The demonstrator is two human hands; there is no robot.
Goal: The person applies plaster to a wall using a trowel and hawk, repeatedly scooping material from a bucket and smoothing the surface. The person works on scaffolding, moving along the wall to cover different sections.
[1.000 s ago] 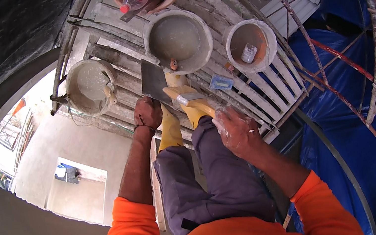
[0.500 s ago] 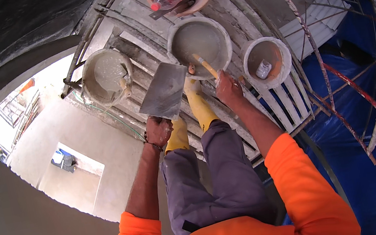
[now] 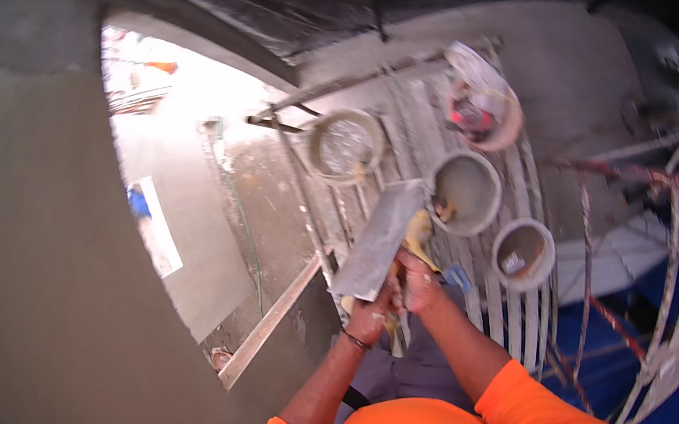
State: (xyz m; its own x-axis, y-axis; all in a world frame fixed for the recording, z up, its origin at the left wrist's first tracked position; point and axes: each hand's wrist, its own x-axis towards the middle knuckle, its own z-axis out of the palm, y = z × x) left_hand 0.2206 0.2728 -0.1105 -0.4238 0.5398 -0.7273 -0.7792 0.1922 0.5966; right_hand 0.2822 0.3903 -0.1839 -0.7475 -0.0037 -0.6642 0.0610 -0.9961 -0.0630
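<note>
A broad, flat metal plastering trowel (image 3: 382,239) is tilted in front of my body, its grey face turned up. My left hand (image 3: 369,317) is closed at its lower edge, with the grip hidden under the blade. Beside it, my right hand (image 3: 419,284) is closed too, touching or nearly touching the left; what its fingers hold is hidden. Just beyond the blade's right side stands a round bucket (image 3: 493,194) of greyish liquid, with a small brownish object (image 3: 445,210) at its near-left rim. The brush seen earlier cannot be made out in my hands.
Another mortar-stained bucket (image 3: 314,155) stands at the far left of the slatted planks (image 3: 523,189). A smaller bucket (image 3: 549,252) is at right, a tub (image 3: 514,122) with a bottle behind. A red-and-white metal frame (image 3: 623,325) rises at right; a smooth plastered wall (image 3: 31,266) fills the left.
My right hand has left the bucket and come in beside my left hand at the trowel. The brush no longer shows clearly. My view has turned left, towards the plastered wall.
</note>
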